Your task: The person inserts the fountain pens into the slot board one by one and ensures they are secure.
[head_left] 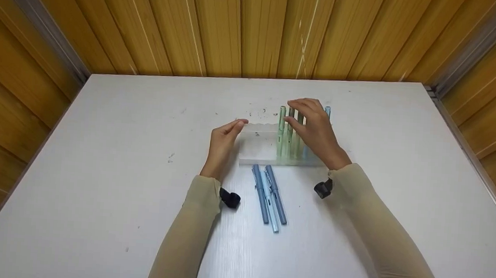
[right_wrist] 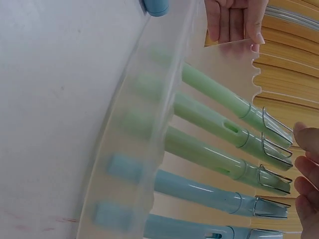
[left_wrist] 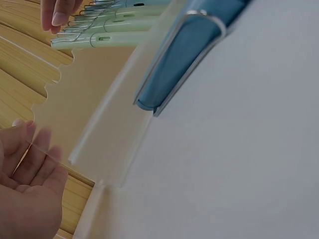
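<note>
A translucent pen rack with a scalloped back panel stands on the table. My left hand pinches the top left corner of its panel between thumb and fingers. Upright in the rack's right half are green pens and blue pens, their metal clips near the top. My right hand is at the tops of these pens, fingers bent loosely and thumb apart from them. In the right wrist view its fingertips are just beyond the green caps. Three capped blue pens lie in front of the rack.
The white table reaches to wood-look panel walls at the back and sides. Small dark marks dot its surface behind and left of the rack. Each wrist wears a black camera on a strap.
</note>
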Demonstrator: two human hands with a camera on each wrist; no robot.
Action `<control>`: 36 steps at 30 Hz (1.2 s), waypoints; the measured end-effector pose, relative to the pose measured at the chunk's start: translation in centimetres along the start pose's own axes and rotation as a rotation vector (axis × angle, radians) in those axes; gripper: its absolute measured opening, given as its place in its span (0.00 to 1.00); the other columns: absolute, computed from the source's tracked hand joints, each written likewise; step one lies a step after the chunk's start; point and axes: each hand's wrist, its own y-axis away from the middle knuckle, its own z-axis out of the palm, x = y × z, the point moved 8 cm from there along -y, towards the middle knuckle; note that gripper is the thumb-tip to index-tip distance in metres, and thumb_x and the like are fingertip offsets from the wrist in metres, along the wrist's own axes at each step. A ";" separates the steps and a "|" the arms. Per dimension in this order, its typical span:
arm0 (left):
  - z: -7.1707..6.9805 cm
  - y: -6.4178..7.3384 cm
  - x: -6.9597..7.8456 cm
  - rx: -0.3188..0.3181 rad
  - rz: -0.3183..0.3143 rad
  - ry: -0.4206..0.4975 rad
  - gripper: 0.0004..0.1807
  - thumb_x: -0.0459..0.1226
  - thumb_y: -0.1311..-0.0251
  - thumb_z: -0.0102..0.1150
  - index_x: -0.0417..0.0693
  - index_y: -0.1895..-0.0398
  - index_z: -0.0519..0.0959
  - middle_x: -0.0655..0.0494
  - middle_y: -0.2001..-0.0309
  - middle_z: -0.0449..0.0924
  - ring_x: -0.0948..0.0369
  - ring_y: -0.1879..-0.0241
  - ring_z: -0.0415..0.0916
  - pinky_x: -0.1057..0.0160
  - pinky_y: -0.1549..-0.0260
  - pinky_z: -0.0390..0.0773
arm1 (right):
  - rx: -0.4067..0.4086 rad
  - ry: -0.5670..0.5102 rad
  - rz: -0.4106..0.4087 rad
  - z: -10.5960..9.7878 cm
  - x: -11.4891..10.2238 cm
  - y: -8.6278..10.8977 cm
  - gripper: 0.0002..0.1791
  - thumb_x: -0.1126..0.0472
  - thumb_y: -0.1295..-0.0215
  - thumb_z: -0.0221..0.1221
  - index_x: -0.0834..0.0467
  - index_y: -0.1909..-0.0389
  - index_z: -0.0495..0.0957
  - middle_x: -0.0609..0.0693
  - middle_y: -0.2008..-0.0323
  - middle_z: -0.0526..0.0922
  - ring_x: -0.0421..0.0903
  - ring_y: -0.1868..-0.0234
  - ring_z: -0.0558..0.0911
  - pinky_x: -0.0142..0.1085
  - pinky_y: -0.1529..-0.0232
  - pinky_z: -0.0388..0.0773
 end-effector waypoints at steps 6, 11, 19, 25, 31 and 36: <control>-0.1 -0.1 0.0 -0.008 0.001 0.002 0.19 0.47 0.36 0.59 0.43 0.50 0.83 0.51 0.46 0.82 0.58 0.36 0.71 0.59 0.34 0.67 | -0.017 -0.058 0.026 -0.3 -0.5 0.8 0.20 0.61 0.41 0.66 0.63 0.47 0.80 0.56 0.50 0.82 0.52 0.45 0.77 0.44 0.42 0.75; -0.2 -0.1 0.0 -0.017 0.010 -0.008 0.19 0.47 0.36 0.59 0.44 0.50 0.83 0.51 0.46 0.82 0.58 0.36 0.71 0.58 0.34 0.67 | -0.109 -0.127 0.113 0.3 -0.4 1.9 0.20 0.62 0.41 0.66 0.62 0.48 0.80 0.56 0.50 0.82 0.52 0.47 0.79 0.45 0.44 0.77; -0.1 0.0 -0.1 -0.034 0.004 0.020 0.20 0.48 0.36 0.58 0.45 0.50 0.83 0.52 0.45 0.81 0.59 0.35 0.70 0.59 0.33 0.65 | -0.307 -0.225 0.280 2.3 -0.1 4.0 0.19 0.62 0.41 0.66 0.63 0.49 0.81 0.57 0.55 0.84 0.49 0.58 0.84 0.43 0.53 0.82; 0.0 0.0 -0.2 -0.048 -0.006 0.048 0.20 0.48 0.36 0.58 0.45 0.49 0.83 0.53 0.45 0.81 0.61 0.34 0.68 0.60 0.32 0.64 | -0.452 -0.246 0.404 4.0 0.3 5.9 0.20 0.59 0.41 0.66 0.61 0.48 0.81 0.55 0.56 0.85 0.50 0.56 0.84 0.42 0.54 0.82; 0.0 0.0 -0.2 -0.032 0.001 0.015 0.19 0.48 0.35 0.57 0.45 0.50 0.83 0.54 0.45 0.81 0.60 0.35 0.69 0.60 0.32 0.64 | -0.552 -0.246 0.434 5.4 0.2 7.0 0.22 0.56 0.41 0.67 0.63 0.49 0.81 0.56 0.58 0.86 0.49 0.59 0.84 0.38 0.60 0.81; -0.1 0.0 -0.1 -0.029 0.013 0.008 0.19 0.47 0.35 0.57 0.45 0.50 0.83 0.54 0.46 0.82 0.60 0.35 0.69 0.59 0.33 0.65 | -0.621 -0.249 0.453 6.4 0.1 7.7 0.23 0.55 0.41 0.67 0.64 0.48 0.80 0.56 0.59 0.85 0.46 0.63 0.84 0.33 0.66 0.80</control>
